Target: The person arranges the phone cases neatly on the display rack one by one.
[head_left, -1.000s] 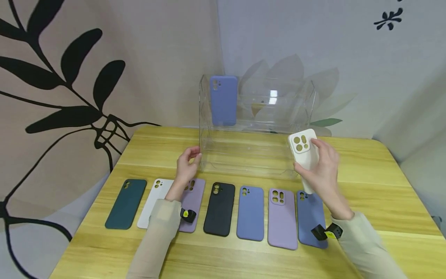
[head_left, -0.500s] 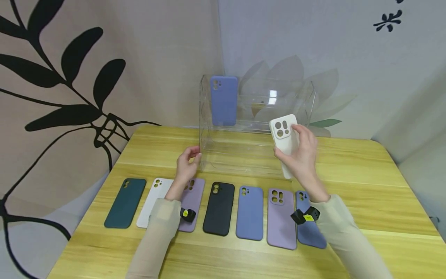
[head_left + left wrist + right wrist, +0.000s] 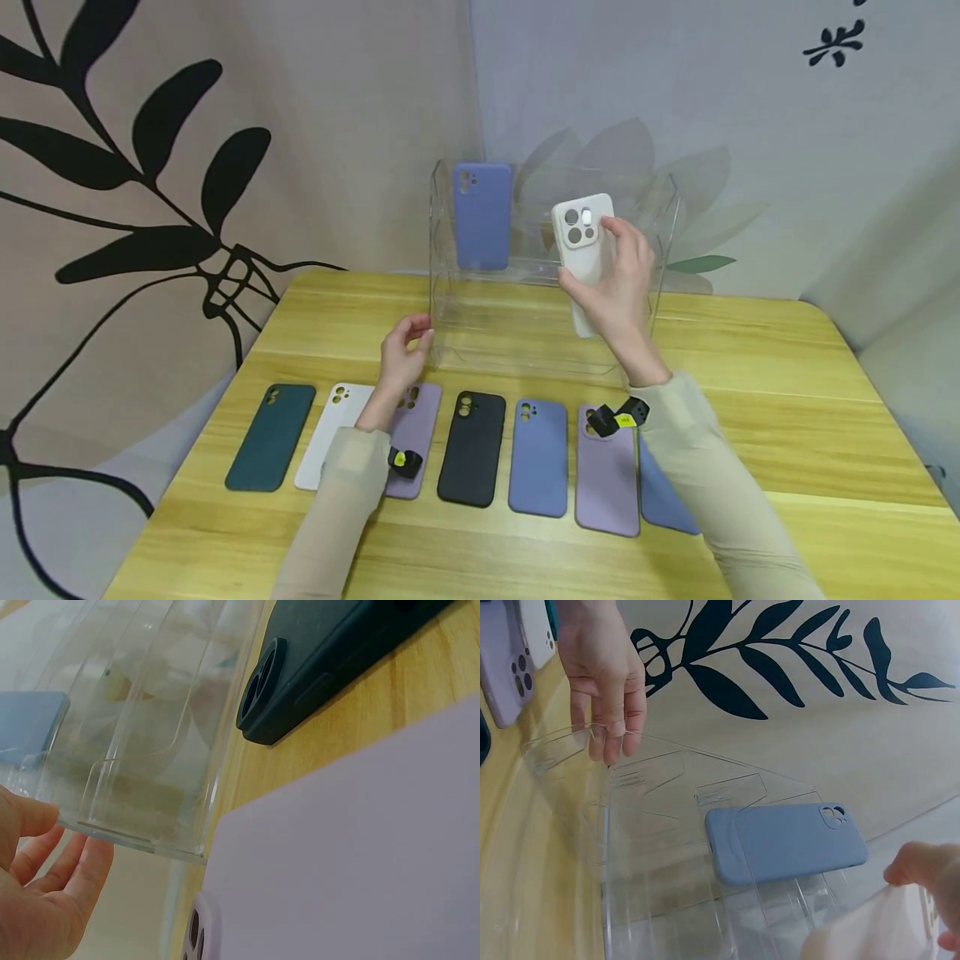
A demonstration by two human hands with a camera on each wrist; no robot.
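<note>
Has moved white case [image 3: 587, 263] up and leftward near clear rack [image 3: 517, 321], pinched in right grip [image 3: 626, 283]; pinches rack's side with left grip [image 3: 403, 354]. Seems early: blue case [image 3: 482, 225] racked, seven cases [image 3: 471, 454] on table [image 3: 525, 571].

Pale wall [image 3: 360, 125]: big black leaf print [image 3: 172, 121] left, small black sprig [image 3: 836, 43] upper right | grey petals [image 3: 630, 137], green leaf [image 3: 701, 264] (low down) | yellowish wooden tabletop [image 3: 780, 375]
</note>
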